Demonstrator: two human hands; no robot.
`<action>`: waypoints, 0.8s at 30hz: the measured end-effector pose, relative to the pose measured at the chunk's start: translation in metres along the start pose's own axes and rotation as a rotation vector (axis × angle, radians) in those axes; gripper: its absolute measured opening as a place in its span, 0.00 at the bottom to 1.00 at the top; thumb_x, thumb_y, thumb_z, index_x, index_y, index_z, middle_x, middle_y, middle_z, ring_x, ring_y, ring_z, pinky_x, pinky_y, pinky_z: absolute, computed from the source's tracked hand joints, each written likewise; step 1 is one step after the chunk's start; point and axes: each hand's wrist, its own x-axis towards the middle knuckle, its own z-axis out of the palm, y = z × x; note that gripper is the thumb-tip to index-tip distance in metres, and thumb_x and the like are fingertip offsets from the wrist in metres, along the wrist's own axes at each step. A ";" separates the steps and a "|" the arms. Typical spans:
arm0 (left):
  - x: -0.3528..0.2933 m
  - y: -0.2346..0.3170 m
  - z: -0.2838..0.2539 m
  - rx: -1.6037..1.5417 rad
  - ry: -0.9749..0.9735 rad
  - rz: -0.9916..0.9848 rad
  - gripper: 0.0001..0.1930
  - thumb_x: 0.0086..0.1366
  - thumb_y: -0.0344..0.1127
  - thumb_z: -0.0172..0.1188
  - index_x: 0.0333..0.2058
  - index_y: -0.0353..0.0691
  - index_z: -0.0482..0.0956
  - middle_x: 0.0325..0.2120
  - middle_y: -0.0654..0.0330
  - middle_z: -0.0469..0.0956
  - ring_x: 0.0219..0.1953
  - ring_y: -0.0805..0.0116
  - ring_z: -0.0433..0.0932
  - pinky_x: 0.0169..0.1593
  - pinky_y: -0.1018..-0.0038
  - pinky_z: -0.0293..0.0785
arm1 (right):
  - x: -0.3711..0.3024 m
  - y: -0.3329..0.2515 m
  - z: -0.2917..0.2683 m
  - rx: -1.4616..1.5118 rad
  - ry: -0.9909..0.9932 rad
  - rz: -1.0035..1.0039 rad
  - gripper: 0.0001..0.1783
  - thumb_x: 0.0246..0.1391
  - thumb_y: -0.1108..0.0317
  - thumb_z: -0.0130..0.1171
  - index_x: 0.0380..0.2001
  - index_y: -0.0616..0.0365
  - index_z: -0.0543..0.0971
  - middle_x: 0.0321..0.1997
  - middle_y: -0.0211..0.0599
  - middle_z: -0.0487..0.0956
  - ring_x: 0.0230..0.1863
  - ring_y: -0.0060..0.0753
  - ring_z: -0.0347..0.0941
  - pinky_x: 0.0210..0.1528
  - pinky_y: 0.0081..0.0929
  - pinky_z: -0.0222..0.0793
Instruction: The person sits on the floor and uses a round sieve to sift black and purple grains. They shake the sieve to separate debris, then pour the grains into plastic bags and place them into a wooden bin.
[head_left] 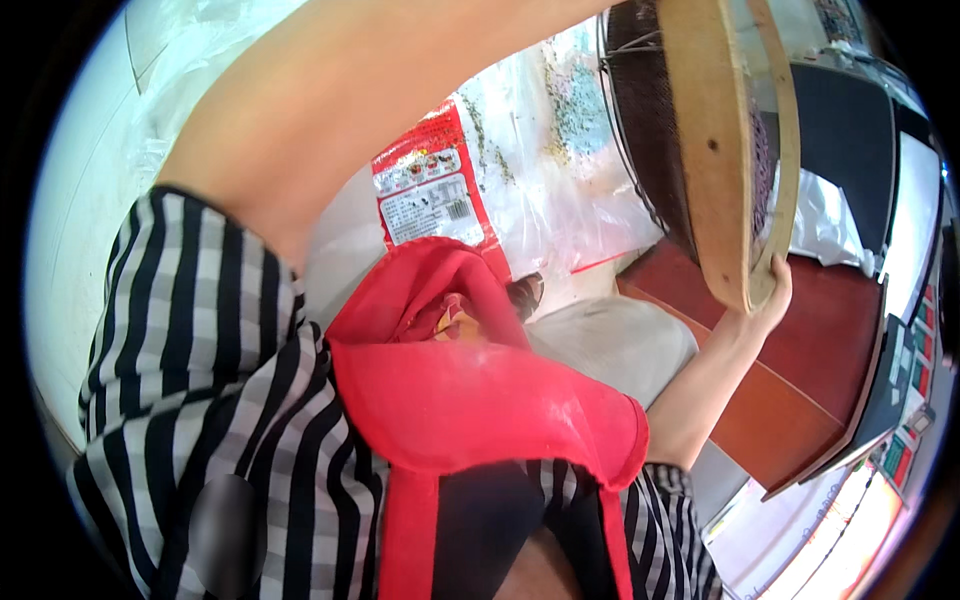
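Note:
A round sieve (pixel 715 150) with a pale wooden hoop and dark mesh is raised on edge at the upper right, its top cut off by the frame. Wires run across the outside of the mesh, and something purplish shows in the gap inside the hoop. Closed around the hoop's lower end is my right hand (pixel 772 300), with fingertips over the rim. My left arm stretches across the top toward the sieve, but its hand lies beyond the upper edge. A red apron hangs over my striped sleeves and lap.
Below lies a clear plastic sheet (pixel 615 215) with scattered green and yellowish bits. A red and white printed package (pixel 430 195) rests by it. To the right stand a reddish-brown wooden box or cabinet (pixel 815 335), a white plastic bag (pixel 825 220) and a dark panel (pixel 840 150).

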 end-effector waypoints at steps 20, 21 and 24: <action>-0.009 -0.003 0.013 0.824 -0.122 0.424 0.12 0.52 0.30 0.44 0.31 0.34 0.75 0.30 0.45 0.76 0.32 0.53 0.76 0.34 0.68 0.72 | 0.009 0.013 -0.024 0.175 -0.197 -0.003 0.27 0.45 0.60 0.50 0.48 0.65 0.65 0.48 0.45 0.69 0.53 0.38 0.63 0.58 0.35 0.54; 0.003 -0.016 0.008 0.969 -0.150 0.499 0.12 0.52 0.30 0.44 0.31 0.34 0.75 0.29 0.44 0.76 0.33 0.54 0.76 0.34 0.68 0.72 | 0.008 0.016 -0.028 0.186 -0.219 -0.008 0.28 0.45 0.60 0.50 0.50 0.65 0.65 0.48 0.45 0.69 0.54 0.38 0.62 0.59 0.36 0.52; 0.040 -0.040 -0.001 1.156 -0.118 0.596 0.13 0.51 0.30 0.44 0.31 0.32 0.75 0.29 0.43 0.76 0.33 0.54 0.76 0.35 0.68 0.72 | 0.008 0.004 0.002 0.090 -0.085 -0.047 0.28 0.45 0.60 0.49 0.49 0.64 0.65 0.48 0.44 0.69 0.53 0.41 0.62 0.57 0.38 0.53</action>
